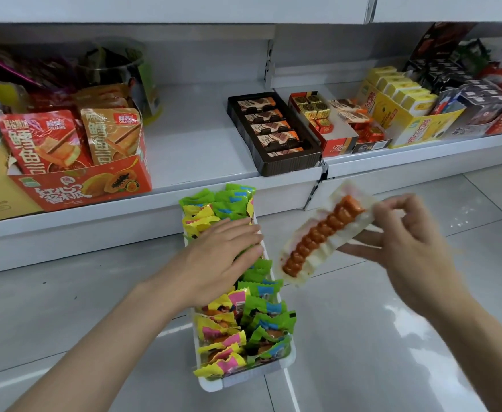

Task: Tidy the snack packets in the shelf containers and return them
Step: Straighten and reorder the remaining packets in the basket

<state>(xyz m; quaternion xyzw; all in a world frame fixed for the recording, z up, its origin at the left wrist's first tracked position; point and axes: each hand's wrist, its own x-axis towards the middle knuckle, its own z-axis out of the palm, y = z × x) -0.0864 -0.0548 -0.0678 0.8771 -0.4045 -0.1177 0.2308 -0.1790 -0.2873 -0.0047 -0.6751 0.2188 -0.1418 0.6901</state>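
1. Green and yellow snack packets (240,310) fill the white container (245,379), which sits on the floor below the shelf (184,138).
2. Left hand (223,254) lies flat, fingers straight, pressing the rows.
3. Right hand (404,239) pinches a clear sausage packet (324,233) aloft; best slotted upright into a gap.
4. Grey glossy tiles (362,337); white shelving carries boxed sweets.
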